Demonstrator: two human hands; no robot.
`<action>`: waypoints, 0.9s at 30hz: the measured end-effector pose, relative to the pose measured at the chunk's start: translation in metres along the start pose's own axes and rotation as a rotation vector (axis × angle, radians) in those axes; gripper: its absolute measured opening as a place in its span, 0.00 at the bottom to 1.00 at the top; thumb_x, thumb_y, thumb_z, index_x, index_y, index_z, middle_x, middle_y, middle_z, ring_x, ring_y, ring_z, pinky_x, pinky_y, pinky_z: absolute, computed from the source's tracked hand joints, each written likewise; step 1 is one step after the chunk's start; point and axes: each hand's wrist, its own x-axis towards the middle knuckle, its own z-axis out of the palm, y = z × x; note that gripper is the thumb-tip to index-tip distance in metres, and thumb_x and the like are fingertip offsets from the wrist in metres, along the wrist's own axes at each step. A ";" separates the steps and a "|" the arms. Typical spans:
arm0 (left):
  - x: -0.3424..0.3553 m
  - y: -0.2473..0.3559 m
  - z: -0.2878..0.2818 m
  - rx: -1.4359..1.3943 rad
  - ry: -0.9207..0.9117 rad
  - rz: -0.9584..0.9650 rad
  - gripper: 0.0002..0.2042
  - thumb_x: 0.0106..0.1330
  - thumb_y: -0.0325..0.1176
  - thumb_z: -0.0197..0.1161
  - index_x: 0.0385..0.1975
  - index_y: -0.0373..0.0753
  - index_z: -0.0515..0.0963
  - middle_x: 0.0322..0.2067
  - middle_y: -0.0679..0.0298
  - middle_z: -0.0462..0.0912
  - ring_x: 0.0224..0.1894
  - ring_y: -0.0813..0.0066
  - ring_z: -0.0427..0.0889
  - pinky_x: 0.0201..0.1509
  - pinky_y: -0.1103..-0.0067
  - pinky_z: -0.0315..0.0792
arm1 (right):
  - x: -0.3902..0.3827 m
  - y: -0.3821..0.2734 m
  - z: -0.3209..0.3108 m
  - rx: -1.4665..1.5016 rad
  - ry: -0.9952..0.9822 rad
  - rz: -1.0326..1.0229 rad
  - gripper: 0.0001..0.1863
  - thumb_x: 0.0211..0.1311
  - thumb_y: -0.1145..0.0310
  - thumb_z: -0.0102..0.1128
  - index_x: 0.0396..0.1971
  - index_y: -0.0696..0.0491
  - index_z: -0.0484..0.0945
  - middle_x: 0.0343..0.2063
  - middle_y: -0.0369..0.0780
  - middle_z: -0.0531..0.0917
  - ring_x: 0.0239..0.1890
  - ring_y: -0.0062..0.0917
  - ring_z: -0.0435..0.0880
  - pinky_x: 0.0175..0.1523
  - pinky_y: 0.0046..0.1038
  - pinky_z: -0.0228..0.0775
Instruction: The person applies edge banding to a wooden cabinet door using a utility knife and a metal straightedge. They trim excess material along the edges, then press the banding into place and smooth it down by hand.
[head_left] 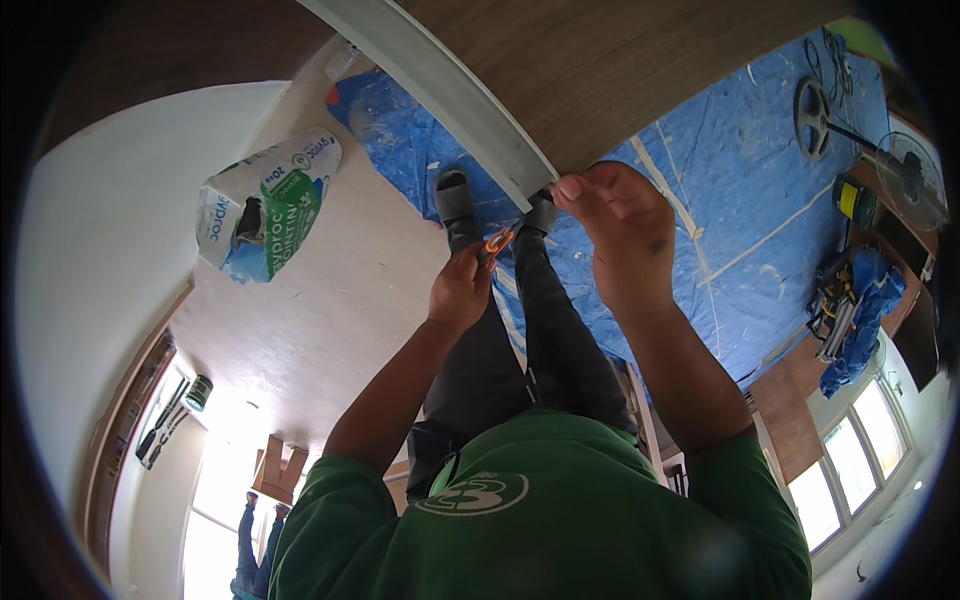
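Observation:
My left hand (460,292) is closed around an orange-and-dark utility knife (497,243). Its tip points up toward the near end of a long pale grey strip (440,95), which runs along the edge of a brown wood-grain panel (610,65). At the panel's near corner, my right hand (628,225) has thumb and fingers pinched together beside the strip's end. Whatever lies between those fingertips is too small to make out. Below the hands are my legs and dark slippers (453,195).
Blue plastic sheeting (740,220) covers the floor ahead and right. A white-and-green sack (270,205) stands left by the wall. Far right are a standing fan (908,175), a tub (854,200) and bundled tools (838,310). Another person's legs (258,550) show lower left.

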 end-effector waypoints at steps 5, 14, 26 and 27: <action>-0.001 -0.008 -0.002 -0.024 0.023 0.025 0.13 0.70 0.31 0.62 0.52 0.36 0.76 0.37 0.51 0.83 0.40 0.46 0.83 0.42 0.59 0.77 | 0.004 0.010 -0.006 0.138 -0.064 0.000 0.09 0.70 0.70 0.65 0.41 0.61 0.82 0.38 0.41 0.87 0.43 0.23 0.84 0.56 0.28 0.75; 0.013 0.004 -0.002 -0.050 0.020 0.028 0.13 0.71 0.32 0.61 0.52 0.37 0.76 0.37 0.51 0.83 0.40 0.48 0.84 0.43 0.60 0.78 | -0.006 0.000 -0.005 0.120 -0.016 0.002 0.08 0.68 0.75 0.63 0.41 0.64 0.82 0.37 0.42 0.86 0.40 0.22 0.84 0.49 0.25 0.77; 0.007 0.006 -0.011 -0.039 0.003 0.001 0.12 0.72 0.33 0.60 0.52 0.37 0.75 0.37 0.50 0.84 0.41 0.46 0.83 0.43 0.59 0.77 | -0.005 -0.033 0.015 -0.048 0.149 0.214 0.12 0.65 0.70 0.63 0.39 0.65 0.83 0.29 0.43 0.87 0.31 0.26 0.86 0.42 0.28 0.78; 0.006 0.006 -0.013 -0.044 -0.005 -0.003 0.13 0.71 0.32 0.61 0.53 0.38 0.75 0.38 0.50 0.84 0.42 0.46 0.83 0.43 0.58 0.77 | -0.005 -0.035 0.015 -0.047 0.146 0.227 0.11 0.65 0.70 0.62 0.38 0.65 0.82 0.29 0.42 0.86 0.31 0.26 0.86 0.42 0.28 0.78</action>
